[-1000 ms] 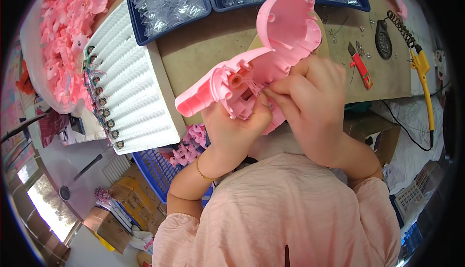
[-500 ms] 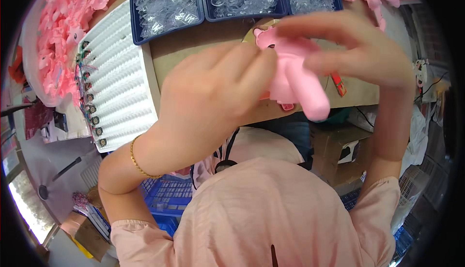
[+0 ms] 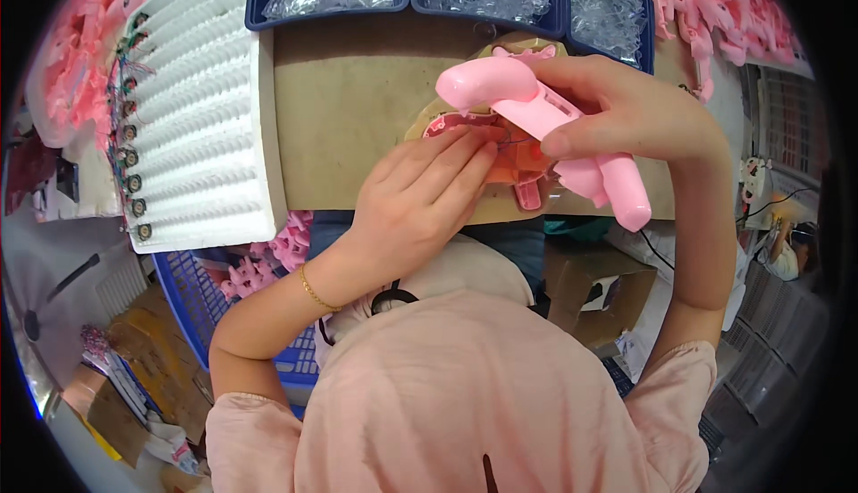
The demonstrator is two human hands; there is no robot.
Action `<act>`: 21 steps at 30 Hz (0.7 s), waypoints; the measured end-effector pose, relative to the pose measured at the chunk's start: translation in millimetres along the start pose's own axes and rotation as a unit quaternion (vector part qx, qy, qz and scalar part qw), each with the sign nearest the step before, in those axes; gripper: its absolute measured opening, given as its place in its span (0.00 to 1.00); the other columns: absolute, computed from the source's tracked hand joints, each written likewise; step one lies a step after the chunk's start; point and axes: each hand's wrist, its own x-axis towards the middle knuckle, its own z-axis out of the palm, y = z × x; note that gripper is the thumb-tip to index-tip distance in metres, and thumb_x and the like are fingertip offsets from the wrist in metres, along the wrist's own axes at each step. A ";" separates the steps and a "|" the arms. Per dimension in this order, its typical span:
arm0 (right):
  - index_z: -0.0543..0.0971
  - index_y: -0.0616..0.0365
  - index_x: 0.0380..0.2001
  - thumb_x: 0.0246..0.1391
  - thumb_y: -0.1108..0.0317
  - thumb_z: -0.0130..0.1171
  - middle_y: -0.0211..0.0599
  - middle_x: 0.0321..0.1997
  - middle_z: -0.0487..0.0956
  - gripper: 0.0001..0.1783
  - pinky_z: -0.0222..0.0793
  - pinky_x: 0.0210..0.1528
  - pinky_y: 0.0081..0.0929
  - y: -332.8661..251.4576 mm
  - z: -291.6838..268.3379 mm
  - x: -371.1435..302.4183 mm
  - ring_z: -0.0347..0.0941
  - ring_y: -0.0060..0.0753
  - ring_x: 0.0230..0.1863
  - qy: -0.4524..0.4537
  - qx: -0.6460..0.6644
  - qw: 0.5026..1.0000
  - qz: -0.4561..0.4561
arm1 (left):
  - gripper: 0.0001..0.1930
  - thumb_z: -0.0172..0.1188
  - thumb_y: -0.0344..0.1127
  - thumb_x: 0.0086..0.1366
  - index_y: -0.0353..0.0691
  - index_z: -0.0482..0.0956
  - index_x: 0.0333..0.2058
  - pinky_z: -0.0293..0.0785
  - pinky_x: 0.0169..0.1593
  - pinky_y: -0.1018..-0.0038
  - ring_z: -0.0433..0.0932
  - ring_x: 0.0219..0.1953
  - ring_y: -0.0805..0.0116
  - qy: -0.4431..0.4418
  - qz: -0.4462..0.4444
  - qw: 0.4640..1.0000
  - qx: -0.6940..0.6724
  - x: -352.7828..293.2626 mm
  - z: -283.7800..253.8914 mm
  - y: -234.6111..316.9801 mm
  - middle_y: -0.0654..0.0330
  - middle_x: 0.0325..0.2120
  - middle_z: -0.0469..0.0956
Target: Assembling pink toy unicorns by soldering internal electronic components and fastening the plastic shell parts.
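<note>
My right hand [image 3: 617,109] grips a pink plastic toy shell [image 3: 536,117], a curved piece with rounded limbs, holding it tilted above the table. Under it, at the table's front, lies another pink shell half [image 3: 527,193] with a translucent orange part [image 3: 527,169] and thin dark wires inside. A tan base [image 3: 424,122] shows around its far and left edges. Across the left side of this lying half, my left hand [image 3: 433,180] rests with fingers stretched out side by side, their tips by the orange part. Its thumb is hidden.
Blue bins [image 3: 331,24] of clear plastic parts line the table's back. A white ridged foam tray [image 3: 206,117] with small wired round parts stands left. Pink shells heap up at far left and at back right [image 3: 715,10]. A blue basket [image 3: 192,301] stands below the table's left side.
The pink shell in my right hand has turned over. My left hand has left it and come down onto the half on the table. The whole view has shifted slightly.
</note>
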 end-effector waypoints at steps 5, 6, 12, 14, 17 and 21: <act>0.67 0.65 0.53 0.40 0.68 0.58 0.36 0.40 0.75 0.33 0.68 0.43 0.21 10.5 -1.7 -5.3 0.71 0.22 0.40 0.042 -0.108 0.993 -0.012 | 0.19 0.57 0.32 0.51 0.37 0.75 0.44 0.68 0.49 0.70 0.72 0.48 0.66 -0.038 0.032 0.998 0.036 -0.3 -2.8 -2.4 0.59 0.45 0.75; 0.67 0.65 0.53 0.38 0.66 0.60 0.36 0.40 0.75 0.34 0.68 0.43 0.20 12.7 0.5 -11.3 0.70 0.22 0.40 0.055 -0.082 0.995 -0.012 | 0.19 0.57 0.32 0.51 0.37 0.75 0.44 0.68 0.49 0.70 0.72 0.48 0.66 -0.033 0.026 0.998 0.037 -2.4 -0.8 -1.6 0.59 0.45 0.75; 0.67 0.67 0.53 0.38 0.61 0.59 0.33 0.39 0.74 0.37 0.66 0.39 0.18 24.3 2.4 -13.6 0.69 0.19 0.37 0.089 0.022 0.996 0.009 | 0.21 0.53 0.33 0.54 0.44 0.73 0.50 0.61 0.49 0.75 0.69 0.50 0.69 -0.120 0.035 0.980 0.157 -1.2 -15.2 25.2 0.63 0.49 0.73; 0.67 0.68 0.53 0.38 0.61 0.58 0.33 0.39 0.74 0.36 0.65 0.37 0.17 25.0 1.5 -11.8 0.69 0.17 0.36 0.106 0.018 0.994 -0.007 | 0.23 0.50 0.32 0.56 0.44 0.70 0.53 0.61 0.49 0.75 0.68 0.50 0.66 -0.197 0.065 0.941 0.266 1.7 -19.0 35.6 0.59 0.50 0.73; 0.67 0.68 0.52 0.41 0.61 0.58 0.31 0.38 0.74 0.34 0.65 0.34 0.15 16.4 0.5 -10.6 0.68 0.15 0.35 0.058 0.058 0.996 -0.021 | 0.24 0.50 0.31 0.55 0.43 0.69 0.54 0.63 0.44 0.76 0.69 0.48 0.63 -0.219 0.152 0.901 0.343 10.8 -22.9 42.3 0.49 0.51 0.71; 0.68 0.68 0.52 0.42 0.61 0.59 0.31 0.38 0.74 0.34 0.65 0.35 0.15 20.1 3.8 -9.2 0.68 0.16 0.35 0.068 0.063 0.995 -0.035 | 0.23 0.49 0.29 0.55 0.44 0.71 0.52 0.64 0.34 0.78 0.72 0.40 0.65 -0.285 0.131 0.886 0.342 18.6 -10.6 57.1 0.38 0.50 0.70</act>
